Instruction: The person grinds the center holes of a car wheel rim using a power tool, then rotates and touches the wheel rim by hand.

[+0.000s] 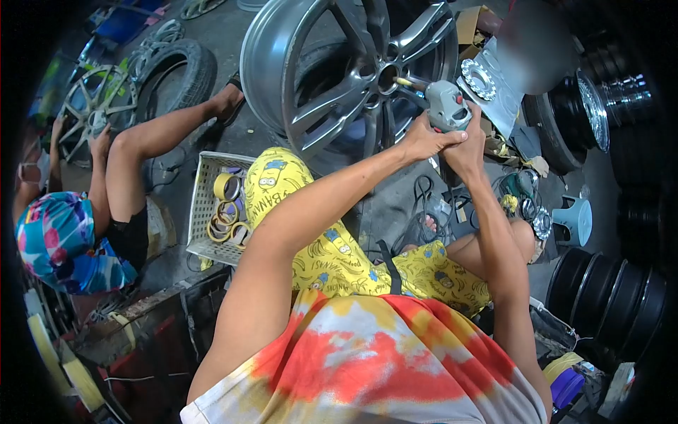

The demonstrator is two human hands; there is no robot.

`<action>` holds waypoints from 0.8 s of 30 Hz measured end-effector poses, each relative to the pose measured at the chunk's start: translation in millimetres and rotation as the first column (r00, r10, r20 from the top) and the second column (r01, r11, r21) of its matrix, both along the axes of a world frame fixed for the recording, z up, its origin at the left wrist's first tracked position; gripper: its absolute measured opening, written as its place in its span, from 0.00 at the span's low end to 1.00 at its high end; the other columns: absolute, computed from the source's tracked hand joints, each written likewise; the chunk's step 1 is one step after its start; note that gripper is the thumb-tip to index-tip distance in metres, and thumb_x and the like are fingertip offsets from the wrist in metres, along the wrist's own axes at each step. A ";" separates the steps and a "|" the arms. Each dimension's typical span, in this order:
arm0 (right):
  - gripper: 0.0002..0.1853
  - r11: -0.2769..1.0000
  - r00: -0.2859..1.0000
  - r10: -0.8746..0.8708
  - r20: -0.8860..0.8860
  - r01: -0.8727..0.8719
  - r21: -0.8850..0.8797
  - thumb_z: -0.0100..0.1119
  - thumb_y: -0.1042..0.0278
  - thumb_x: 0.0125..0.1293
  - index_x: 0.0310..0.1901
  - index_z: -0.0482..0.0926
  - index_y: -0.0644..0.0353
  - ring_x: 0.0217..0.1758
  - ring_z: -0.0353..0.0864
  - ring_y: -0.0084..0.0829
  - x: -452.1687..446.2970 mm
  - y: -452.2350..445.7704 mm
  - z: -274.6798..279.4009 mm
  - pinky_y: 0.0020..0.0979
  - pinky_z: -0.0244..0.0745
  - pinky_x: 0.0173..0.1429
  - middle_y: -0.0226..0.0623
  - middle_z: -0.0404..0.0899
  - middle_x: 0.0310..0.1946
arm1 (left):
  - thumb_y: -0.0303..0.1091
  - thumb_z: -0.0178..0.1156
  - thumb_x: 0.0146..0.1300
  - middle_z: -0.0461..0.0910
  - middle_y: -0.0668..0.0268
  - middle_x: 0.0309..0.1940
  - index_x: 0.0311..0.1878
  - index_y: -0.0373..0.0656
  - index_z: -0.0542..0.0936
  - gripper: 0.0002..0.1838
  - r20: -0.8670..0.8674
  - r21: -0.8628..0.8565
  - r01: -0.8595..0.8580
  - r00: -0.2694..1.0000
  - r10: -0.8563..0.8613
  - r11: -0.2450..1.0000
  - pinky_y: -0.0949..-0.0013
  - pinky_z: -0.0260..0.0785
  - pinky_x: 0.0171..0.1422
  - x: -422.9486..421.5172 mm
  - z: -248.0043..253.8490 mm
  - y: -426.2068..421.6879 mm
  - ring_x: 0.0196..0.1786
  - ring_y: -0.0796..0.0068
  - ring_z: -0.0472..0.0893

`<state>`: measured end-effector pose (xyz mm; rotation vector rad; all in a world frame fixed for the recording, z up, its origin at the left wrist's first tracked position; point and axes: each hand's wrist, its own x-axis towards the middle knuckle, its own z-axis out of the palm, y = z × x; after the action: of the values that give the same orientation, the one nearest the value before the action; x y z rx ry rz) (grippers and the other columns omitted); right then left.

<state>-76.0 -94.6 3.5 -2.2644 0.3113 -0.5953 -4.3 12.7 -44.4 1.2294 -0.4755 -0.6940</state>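
A large grey alloy wheel rim point(300, 78) stands upright in front of me, its spokes facing my hands. Both of my hands grip a grey power tool point(446, 104) with a red button. From its front a thin shaft with a pale yellow tip reaches toward the rim's centre hole; whether it touches is too small to tell. My left hand point(427, 139) is closed on the tool's left and lower side. On its right and back, my right hand point(467, 141) is wrapped around the body, with the thumbs close together.
Left of my knee, a white plastic basket point(201, 185) holds several tape rolls point(224, 212). A co-worker point(78, 233) sits at far left with another rim point(99, 116); a tire point(176, 74) lies beyond. At right are a blue stool point(573, 219) and stacked dark rims point(607, 293).
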 end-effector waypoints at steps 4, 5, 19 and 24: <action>0.38 0.998 0.999 -0.007 -0.048 0.010 0.064 0.77 0.70 0.52 0.63 0.66 0.62 0.52 0.89 0.53 -9.6 3.6 -8.9 0.43 0.80 0.55 0.56 0.86 0.45 | 0.49 0.81 0.55 0.84 0.59 0.57 0.66 0.33 0.75 0.42 0.014 0.138 0.010 1.000 -0.012 0.990 0.64 0.72 0.68 -8.5 -1.9 7.0 0.59 0.70 0.81; 0.37 0.994 0.998 -0.007 -0.066 0.014 0.107 0.77 0.69 0.52 0.62 0.67 0.61 0.52 0.89 0.50 -9.7 2.2 -11.2 0.42 0.80 0.55 0.55 0.87 0.44 | 0.51 0.79 0.56 0.84 0.58 0.56 0.65 0.33 0.76 0.41 0.045 0.131 -0.017 0.999 0.011 0.991 0.65 0.73 0.66 -9.9 -3.6 5.9 0.58 0.70 0.82; 0.38 0.986 0.996 -0.065 0.064 0.054 0.155 0.79 0.70 0.47 0.60 0.68 0.62 0.51 0.89 0.49 10.4 7.0 7.3 0.40 0.80 0.56 0.54 0.87 0.44 | 0.51 0.76 0.61 0.85 0.57 0.54 0.65 0.32 0.77 0.38 0.227 0.173 -0.042 0.974 0.002 0.984 0.66 0.77 0.61 12.6 39.0 12.4 0.54 0.71 0.84; 0.37 0.991 0.997 -0.078 0.018 0.076 0.108 0.77 0.69 0.51 0.61 0.67 0.63 0.52 0.89 0.55 2.5 -1.6 -2.4 0.43 0.81 0.56 0.58 0.87 0.44 | 0.52 0.76 0.62 0.85 0.58 0.54 0.64 0.32 0.77 0.38 0.138 0.123 0.031 0.989 -0.048 0.992 0.67 0.76 0.61 8.4 22.2 1.3 0.53 0.72 0.84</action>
<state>-73.5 -96.2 1.1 -2.1496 0.4118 -0.6279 4.1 14.0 -22.1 1.3921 -0.5830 -0.6803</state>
